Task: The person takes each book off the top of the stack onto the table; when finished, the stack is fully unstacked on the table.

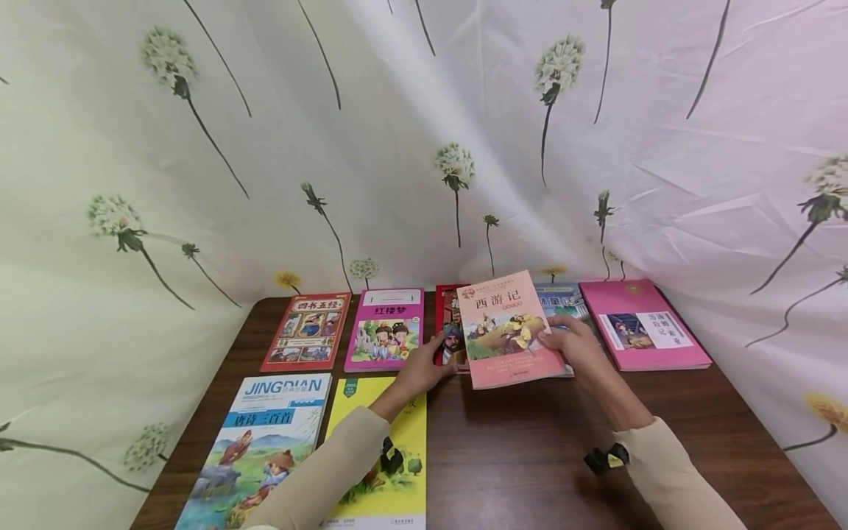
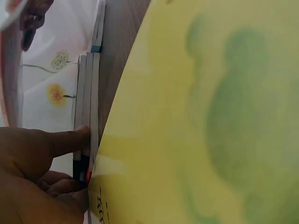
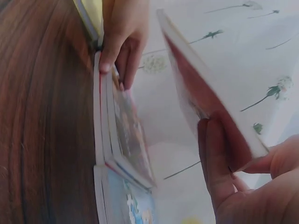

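My right hand [image 1: 578, 344] holds a pink paperback book [image 1: 503, 335] by its right side, raised and tilted over the back row. In the right wrist view the thumb and fingers pinch that book [image 3: 198, 86] from both faces. My left hand [image 1: 422, 366] grips the near left corner of a small stack of books, topped by a red-covered book [image 1: 448, 316]. In the left wrist view the thumb presses the page edges of the stack [image 2: 88, 100]. The pink book hides much of the red cover and part of a blue book [image 1: 564, 300].
Along the back row lie a red-orange book [image 1: 308, 331], a magenta book [image 1: 386, 331] and a pink book [image 1: 642, 324]. In front, at left, are a large blue-green book [image 1: 258, 449] and a yellow book [image 1: 391, 486]. A dandelion-print curtain [image 1: 397, 184] hangs behind the wooden table [image 1: 503, 471].
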Tool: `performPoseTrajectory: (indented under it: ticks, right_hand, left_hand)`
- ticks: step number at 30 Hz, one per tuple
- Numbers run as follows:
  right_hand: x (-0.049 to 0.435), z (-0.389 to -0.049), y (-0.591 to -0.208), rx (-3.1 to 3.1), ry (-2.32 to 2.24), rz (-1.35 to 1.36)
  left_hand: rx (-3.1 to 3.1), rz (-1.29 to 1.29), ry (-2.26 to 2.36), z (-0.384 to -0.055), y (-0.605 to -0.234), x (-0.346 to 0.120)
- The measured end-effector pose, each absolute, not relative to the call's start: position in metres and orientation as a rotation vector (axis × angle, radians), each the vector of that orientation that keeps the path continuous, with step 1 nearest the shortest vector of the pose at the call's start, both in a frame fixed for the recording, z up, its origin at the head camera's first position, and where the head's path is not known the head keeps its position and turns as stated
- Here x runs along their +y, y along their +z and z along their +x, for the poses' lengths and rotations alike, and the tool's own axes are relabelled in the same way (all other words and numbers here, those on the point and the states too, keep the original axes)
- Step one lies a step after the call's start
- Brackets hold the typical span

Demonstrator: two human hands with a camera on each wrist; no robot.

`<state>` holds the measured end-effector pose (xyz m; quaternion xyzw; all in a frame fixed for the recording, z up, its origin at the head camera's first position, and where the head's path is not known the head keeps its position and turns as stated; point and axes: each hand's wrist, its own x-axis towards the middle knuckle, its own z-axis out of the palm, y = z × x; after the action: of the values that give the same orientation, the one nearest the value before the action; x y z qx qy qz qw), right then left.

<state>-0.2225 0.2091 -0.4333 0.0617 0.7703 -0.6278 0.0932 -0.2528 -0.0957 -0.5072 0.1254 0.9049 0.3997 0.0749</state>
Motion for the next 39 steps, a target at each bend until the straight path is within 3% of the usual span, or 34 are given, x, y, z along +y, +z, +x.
performPoseTrajectory:
  ticks: [19,39]
  right_hand:
    - [0.212,-0.158,-0.415,2.043,-1.886,0.029]
    - [0.203,-0.115,-0.473,1.84,-1.85,-0.042]
  left_hand:
    - [2.729,0.38,1.196,-0.256,-0.505,-0.092]
    - [2.706,0.338,1.225,-0.254,-0.506,-0.092]
